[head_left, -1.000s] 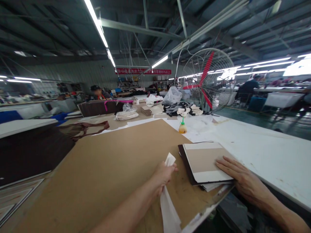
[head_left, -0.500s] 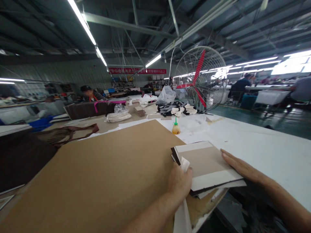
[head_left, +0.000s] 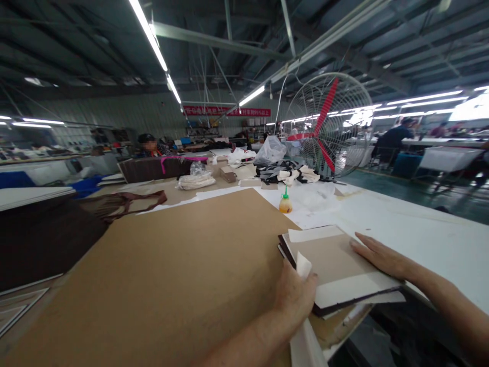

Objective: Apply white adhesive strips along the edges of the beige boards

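A stack of flat panels (head_left: 336, 260) lies at the table's front right corner, its top beige with pale bands along two edges and dark layers showing beneath. My left hand (head_left: 296, 290) is closed at the stack's left edge around a white strip (head_left: 304, 265), whose end sticks up past the thumb. Another white length (head_left: 307, 344) hangs below that wrist; whether it is the same strip I cannot tell. My right hand (head_left: 382, 257) rests with fingers stretched out on the right edge of the top panel. Under the left forearm spreads a large brown board (head_left: 191, 260).
Behind the stack stands a small bottle (head_left: 285, 203) with a green nozzle and amber liquid. Fabric scraps (head_left: 282, 172), plastic bags and a caged fan (head_left: 324, 127) are farther back. Dark brown material (head_left: 42, 234) lies at left. Another person (head_left: 151, 145) is in the background.
My right hand has moved from beside the stack onto its right edge, fingers over the top panel. My left hand keeps its grip on the white strip. The camera view has shifted slightly.
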{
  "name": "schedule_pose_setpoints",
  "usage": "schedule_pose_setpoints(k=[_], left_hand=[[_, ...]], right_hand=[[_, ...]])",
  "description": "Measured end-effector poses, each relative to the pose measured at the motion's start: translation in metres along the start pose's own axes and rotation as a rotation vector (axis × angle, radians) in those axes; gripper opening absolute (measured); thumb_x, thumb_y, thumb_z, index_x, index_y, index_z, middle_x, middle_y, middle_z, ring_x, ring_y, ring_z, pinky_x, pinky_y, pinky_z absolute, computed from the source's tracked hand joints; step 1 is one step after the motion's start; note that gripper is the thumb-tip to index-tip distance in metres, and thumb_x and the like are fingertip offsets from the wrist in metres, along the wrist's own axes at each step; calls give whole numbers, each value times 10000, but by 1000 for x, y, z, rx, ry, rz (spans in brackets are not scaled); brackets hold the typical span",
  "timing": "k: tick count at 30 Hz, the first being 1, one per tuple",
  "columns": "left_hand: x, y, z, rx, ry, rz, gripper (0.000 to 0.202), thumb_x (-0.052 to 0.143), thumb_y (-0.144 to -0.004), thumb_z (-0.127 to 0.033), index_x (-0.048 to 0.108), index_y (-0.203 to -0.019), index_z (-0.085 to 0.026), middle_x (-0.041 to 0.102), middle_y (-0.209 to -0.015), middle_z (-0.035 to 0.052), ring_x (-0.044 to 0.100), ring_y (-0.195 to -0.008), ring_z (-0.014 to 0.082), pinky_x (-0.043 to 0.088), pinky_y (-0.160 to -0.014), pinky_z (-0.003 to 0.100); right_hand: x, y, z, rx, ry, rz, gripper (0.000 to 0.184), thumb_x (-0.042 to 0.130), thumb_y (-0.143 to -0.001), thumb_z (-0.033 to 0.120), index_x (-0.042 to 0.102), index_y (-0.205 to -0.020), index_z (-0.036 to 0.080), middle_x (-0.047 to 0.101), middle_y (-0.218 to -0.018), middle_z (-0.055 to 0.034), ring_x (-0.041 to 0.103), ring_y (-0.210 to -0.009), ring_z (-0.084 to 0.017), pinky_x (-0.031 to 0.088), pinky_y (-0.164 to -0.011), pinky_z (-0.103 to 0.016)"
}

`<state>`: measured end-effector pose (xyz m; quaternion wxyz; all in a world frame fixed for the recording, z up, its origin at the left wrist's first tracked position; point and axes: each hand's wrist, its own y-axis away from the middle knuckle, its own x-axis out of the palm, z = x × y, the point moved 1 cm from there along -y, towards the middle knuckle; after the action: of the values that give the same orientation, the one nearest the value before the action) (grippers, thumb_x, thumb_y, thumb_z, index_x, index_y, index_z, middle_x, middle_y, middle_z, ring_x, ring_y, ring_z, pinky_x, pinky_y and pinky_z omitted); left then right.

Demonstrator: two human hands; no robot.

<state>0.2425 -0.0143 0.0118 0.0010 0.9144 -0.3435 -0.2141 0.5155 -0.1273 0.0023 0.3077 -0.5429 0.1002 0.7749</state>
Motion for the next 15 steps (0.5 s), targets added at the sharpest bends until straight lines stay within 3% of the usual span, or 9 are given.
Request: schedule_pose_setpoints(k=[2, 4, 6, 8, 11, 15], left_hand=[[-4, 2, 5, -3, 38, -10, 501, 625, -730, -313, 537, -1204, -174, 660, -1179, 116, 622, -1054, 256, 449, -840, 279], [-9, 6, 10, -20, 66, -24, 489, 622, -720, -308, 544, -1181, -165, 675, -1135, 109, 634, -1014, 246, 455, -810, 275], [-16, 14, 14, -42, 87, -38, 478, 622, -709, -310, 551, -1155, -153, 687, -1085, 106, 643, -973, 243, 460, -776, 277], [-27, 26, 14, -46, 117, -30, 437, 611, -711, -303, 568, -1123, -162, 700, -1026, 84, 648, -931, 229, 460, -743, 267], [-51, 49, 13, -53, 162, 1, 381, 571, -725, -269, 588, -1093, -169, 704, -980, 66, 644, -888, 215, 457, -730, 265], [-85, 79, 19, -86, 154, 12, 432, 595, -705, -294, 588, -1115, -159, 696, -910, 62, 628, -870, 218, 458, -751, 271]], right_hand=[[-7, -2, 28, -74, 38, -7, 808, 344, -873, 612, 461, -1369, -16, 399, -1446, -244, 284, -1371, -397, 204, -1137, -589], [-11, -4, 63, -208, 38, 21, 754, 292, -911, 594, 393, -1435, 61, 313, -1523, -143, 205, -1419, -314, 138, -1183, -502], [-6, -9, 97, -331, 26, 78, 689, 236, -948, 579, 354, -1470, 145, 276, -1549, -47, 195, -1430, -237, 130, -1199, -405], [9, -13, 124, -407, 25, 152, 654, 207, -966, 571, 384, -1460, 181, 312, -1534, -23, 242, -1417, -211, 170, -1190, -377], [39, -17, 142, -449, 47, 230, 640, 237, -965, 573, 428, -1437, 186, 361, -1507, -59, 285, -1400, -250, 207, -1166, -466], [60, -18, 139, -454, 70, 236, 668, 259, -959, 582, 385, -1459, 157, 322, -1524, -90, 209, -1425, -272, 162, -1159, -516]])
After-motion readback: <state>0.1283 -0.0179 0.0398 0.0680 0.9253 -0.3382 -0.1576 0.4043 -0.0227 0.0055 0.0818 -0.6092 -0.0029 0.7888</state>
